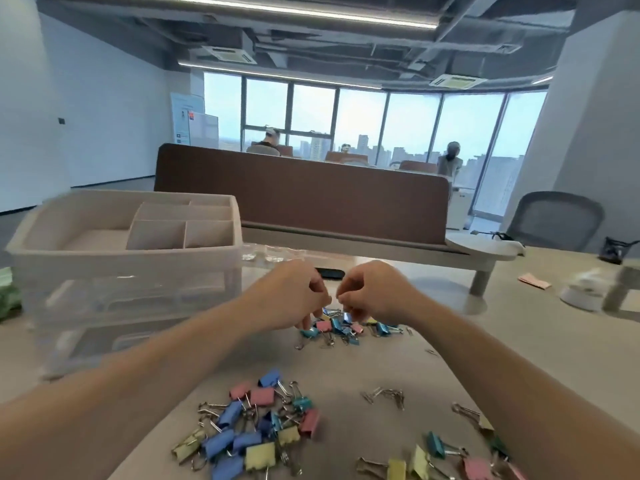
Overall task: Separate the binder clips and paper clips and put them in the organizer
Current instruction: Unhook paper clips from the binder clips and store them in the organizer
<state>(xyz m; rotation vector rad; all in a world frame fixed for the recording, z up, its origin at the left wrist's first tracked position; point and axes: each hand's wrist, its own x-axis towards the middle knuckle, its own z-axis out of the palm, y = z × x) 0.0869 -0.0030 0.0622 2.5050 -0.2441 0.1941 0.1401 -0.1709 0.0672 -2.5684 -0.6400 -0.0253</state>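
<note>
Coloured binder clips lie in a near pile and a smaller far pile on the beige table. A few silver paper clips lie loose between them. My left hand and my right hand hover side by side over the far pile, fingers curled down into it. What the fingertips pinch is too small and blurred to tell. The white organizer with open top compartments and clear drawers stands at the left, beside my left forearm.
More binder clips lie at the near right edge. A brown desk divider runs behind the table. A grey chair, a white bowl and a pink paper slip are at the right. People sit far behind.
</note>
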